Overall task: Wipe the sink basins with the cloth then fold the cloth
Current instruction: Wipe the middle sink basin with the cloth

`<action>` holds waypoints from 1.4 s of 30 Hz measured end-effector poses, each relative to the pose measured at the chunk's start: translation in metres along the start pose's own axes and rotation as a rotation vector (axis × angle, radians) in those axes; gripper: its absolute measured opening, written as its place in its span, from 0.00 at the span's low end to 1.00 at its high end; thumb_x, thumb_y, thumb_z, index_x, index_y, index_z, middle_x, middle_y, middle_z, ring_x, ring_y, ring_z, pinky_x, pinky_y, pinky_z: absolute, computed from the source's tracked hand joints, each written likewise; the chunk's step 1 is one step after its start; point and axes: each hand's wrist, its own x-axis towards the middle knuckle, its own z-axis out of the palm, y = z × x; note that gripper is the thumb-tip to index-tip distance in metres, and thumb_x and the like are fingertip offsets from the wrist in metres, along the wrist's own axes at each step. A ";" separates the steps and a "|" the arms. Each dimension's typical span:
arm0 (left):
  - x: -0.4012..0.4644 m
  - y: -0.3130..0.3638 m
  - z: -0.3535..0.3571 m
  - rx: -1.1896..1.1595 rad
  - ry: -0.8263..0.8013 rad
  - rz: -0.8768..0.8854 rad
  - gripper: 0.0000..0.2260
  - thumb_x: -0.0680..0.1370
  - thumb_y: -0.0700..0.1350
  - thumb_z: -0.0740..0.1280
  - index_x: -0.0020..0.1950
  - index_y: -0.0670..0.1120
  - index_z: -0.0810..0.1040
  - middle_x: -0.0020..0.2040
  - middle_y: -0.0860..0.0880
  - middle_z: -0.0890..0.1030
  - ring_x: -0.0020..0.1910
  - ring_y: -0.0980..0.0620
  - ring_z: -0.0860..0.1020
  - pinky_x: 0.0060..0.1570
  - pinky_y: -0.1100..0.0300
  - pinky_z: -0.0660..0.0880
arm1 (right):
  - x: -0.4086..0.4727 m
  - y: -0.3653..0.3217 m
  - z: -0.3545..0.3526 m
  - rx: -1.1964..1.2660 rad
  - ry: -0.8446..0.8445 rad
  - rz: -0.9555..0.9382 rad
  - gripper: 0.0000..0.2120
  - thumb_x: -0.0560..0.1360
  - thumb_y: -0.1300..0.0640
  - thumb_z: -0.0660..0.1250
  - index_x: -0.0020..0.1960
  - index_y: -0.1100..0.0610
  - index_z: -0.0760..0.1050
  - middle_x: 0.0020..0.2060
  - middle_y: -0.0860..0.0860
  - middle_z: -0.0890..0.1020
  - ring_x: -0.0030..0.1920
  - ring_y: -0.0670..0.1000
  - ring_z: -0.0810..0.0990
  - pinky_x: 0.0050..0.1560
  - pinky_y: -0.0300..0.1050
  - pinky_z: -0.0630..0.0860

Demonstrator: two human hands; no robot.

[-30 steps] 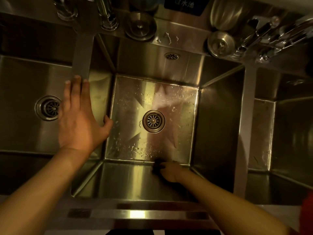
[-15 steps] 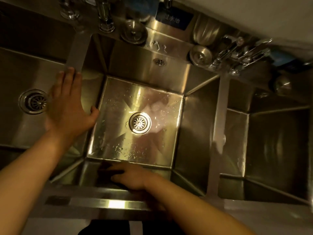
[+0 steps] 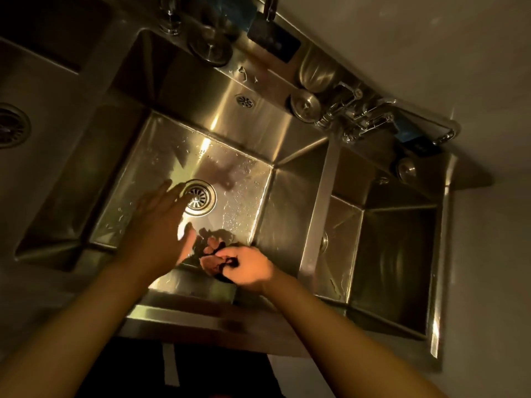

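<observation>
A dark cloth (image 3: 214,239) hangs bunched over the near side of the middle steel basin (image 3: 161,145), whose floor is wet around the round drain (image 3: 198,197). My right hand (image 3: 244,268) grips the cloth's lower part, with dark fabric between the fingers. My left hand (image 3: 156,228) hovers just left of the cloth with fingers spread, partly covering the drain's edge. It holds nothing and its thumb is close to the cloth. A second basin (image 3: 402,254) lies to the right and a third basin (image 3: 43,139) to the left.
Along the back ledge stand a drain plug (image 3: 305,106), a metal bowl (image 3: 317,70), chrome taps (image 3: 362,116), a second plug (image 3: 211,47) and a dark sign (image 3: 273,43). A narrow steel divider (image 3: 319,214) separates the middle and right basins. A plain wall rises behind.
My left hand left the left divider and moved into the middle basin beside the cloth. My right hand lifted the cloth off the near wall and bunched it. The view swung right.
</observation>
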 end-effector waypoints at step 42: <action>-0.053 0.095 0.076 0.123 -0.278 0.004 0.18 0.79 0.62 0.52 0.49 0.54 0.77 0.46 0.52 0.80 0.50 0.50 0.78 0.59 0.51 0.69 | 0.085 0.077 0.040 -1.182 -0.556 -0.026 0.21 0.82 0.51 0.61 0.73 0.55 0.69 0.73 0.57 0.72 0.73 0.60 0.68 0.73 0.63 0.65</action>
